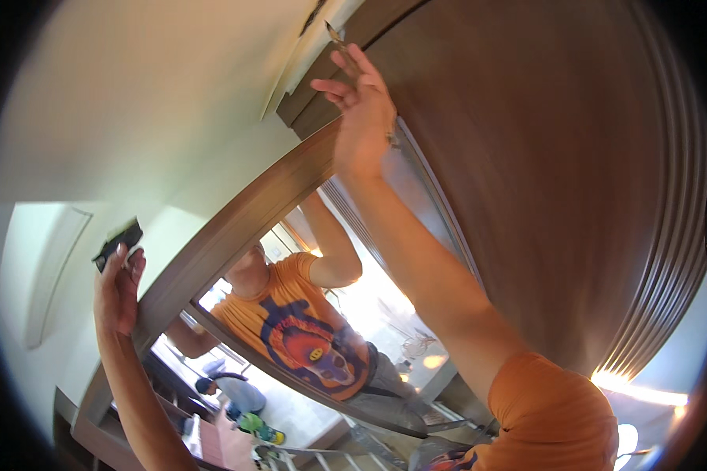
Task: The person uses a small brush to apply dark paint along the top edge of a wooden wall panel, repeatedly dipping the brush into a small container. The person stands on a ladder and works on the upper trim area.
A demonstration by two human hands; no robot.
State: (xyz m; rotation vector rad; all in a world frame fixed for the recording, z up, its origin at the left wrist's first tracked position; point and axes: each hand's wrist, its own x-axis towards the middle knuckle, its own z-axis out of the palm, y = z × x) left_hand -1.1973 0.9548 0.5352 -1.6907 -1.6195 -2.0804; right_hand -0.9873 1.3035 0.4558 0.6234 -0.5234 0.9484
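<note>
My right hand (pixel 361 106) is raised to the top of a dark brown wooden cabinet (pixel 526 141). Between its fingers is a slim tool with a dark pointed tip (pixel 332 31), close to the pale strip where cabinet and ceiling meet; whether it is a brush or a blade I cannot tell. Lower on the left, my left hand (pixel 119 294) grips a flat black tool with a pale edge (pixel 120 242), held up before the white wall. The left fingers are partly hidden behind it.
A brown wooden frame (pixel 251 196) runs diagonally between my arms around mirror panels. Reflected there are an orange T-shirt (pixel 306 322), a bent-over person (pixel 239 392) and ladder rungs (pixel 346 461). A ribbed brown edge (pixel 660 290) curves down the right.
</note>
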